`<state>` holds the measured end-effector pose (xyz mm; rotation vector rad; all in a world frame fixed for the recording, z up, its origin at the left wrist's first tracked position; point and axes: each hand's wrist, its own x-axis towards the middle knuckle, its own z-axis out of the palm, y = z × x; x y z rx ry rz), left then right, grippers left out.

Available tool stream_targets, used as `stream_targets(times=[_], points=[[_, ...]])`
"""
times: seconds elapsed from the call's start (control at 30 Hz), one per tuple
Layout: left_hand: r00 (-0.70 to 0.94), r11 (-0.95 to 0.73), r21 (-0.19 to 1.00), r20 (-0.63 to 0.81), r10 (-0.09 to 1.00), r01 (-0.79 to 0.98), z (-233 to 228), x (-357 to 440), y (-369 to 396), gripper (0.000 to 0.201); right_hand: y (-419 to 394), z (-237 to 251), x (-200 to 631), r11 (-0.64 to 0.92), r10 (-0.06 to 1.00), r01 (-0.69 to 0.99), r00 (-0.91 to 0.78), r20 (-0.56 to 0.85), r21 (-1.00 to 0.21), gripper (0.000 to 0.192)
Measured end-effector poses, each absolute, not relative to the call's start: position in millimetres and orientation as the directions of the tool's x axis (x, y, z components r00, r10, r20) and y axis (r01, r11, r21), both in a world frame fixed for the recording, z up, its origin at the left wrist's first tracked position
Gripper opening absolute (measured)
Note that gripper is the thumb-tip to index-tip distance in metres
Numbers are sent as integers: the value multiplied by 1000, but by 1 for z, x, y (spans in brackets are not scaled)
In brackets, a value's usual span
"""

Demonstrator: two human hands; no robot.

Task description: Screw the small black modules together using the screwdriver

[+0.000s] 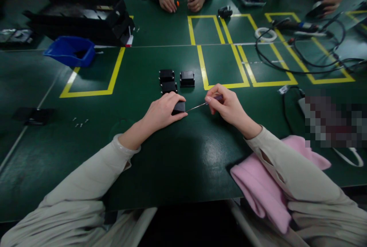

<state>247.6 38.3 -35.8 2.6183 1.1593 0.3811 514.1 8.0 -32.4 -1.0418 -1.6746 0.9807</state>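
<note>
My left hand (164, 111) is closed around a small black block-shaped part (179, 107) resting on the green table (183, 163). In my right hand (225, 103) is a screwdriver (197, 106) with a dark handle and thin metal shaft. Its tip meets the right end of the held part, close to my left fingertips; the exact contact point is too small to make out. Just beyond my left hand sit similar black parts: one (166, 75) at the back, one (169, 87) in front of it, and another (187, 78) to the right.
Several small screws (81, 125) lie at left, near a dark part (40, 116). A blue bin (71, 51) and black trays (83, 17) stand behind. Pink cloth (260, 186) lies under my right forearm. Cables (301, 72) spread at right. Across the table are a co-worker's hands (196, 1).
</note>
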Motion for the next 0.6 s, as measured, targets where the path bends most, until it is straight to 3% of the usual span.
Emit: stream_targets(times=[0.13,0.37,0.6], points=[[648,-650,318,128,751,690,-36,248,39,42,8,-33,515,350,926,218,-231,300,-911,15],[649,-651,308,124,750,694,-35,248,38,41,9,-31,515,316,933,199,-242,267,-928,26],[646,-648,318,128,752,692,-36,248,38,42,8,-33,515,332,932,221,-224,284,-917,17]])
